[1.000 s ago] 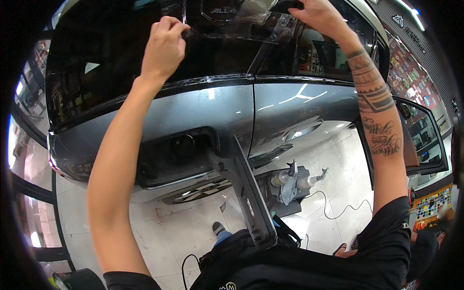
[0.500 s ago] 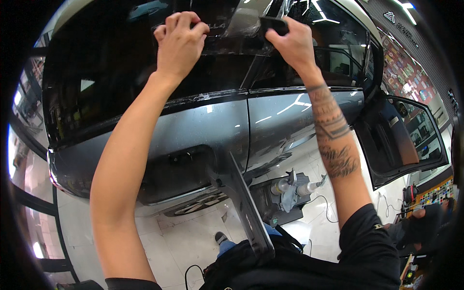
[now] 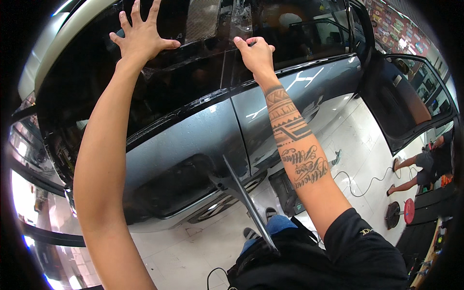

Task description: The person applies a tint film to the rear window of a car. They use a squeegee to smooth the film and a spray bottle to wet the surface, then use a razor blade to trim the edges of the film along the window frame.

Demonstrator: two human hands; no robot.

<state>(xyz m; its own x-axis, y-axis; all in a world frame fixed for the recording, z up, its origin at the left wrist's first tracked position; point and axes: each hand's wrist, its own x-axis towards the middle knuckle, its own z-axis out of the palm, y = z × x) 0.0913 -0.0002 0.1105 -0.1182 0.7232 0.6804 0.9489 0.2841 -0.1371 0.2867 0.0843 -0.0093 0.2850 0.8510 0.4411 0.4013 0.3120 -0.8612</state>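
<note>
My left hand (image 3: 140, 38) is open, fingers spread over the dark, wet-looking window glass (image 3: 179, 92) of a grey car. Beside it, across a dark pillar strip (image 3: 232, 63), my right hand (image 3: 257, 54) is closed with thumb and fingers curled together. A small dark spot shows between them; what it belongs to is hidden by the fingers. Wrinkled, clear film-like streaks (image 3: 241, 21) lie on the glass above the right hand. Below the window, water drops dot the grey door panel (image 3: 188, 130).
A narrow dark bar (image 3: 249, 205) runs from the car's side toward my waist. An opened car door (image 3: 401, 104) stands at the right. Another person (image 3: 432, 162) is at the far right, near a red stool (image 3: 409, 210). A cable (image 3: 369, 186) crosses the tiled floor (image 3: 188, 246).
My left hand has shifted left and spread its fingers. My right hand has moved left and down; the flat black piece it held is no longer plainly visible. The view has shifted.
</note>
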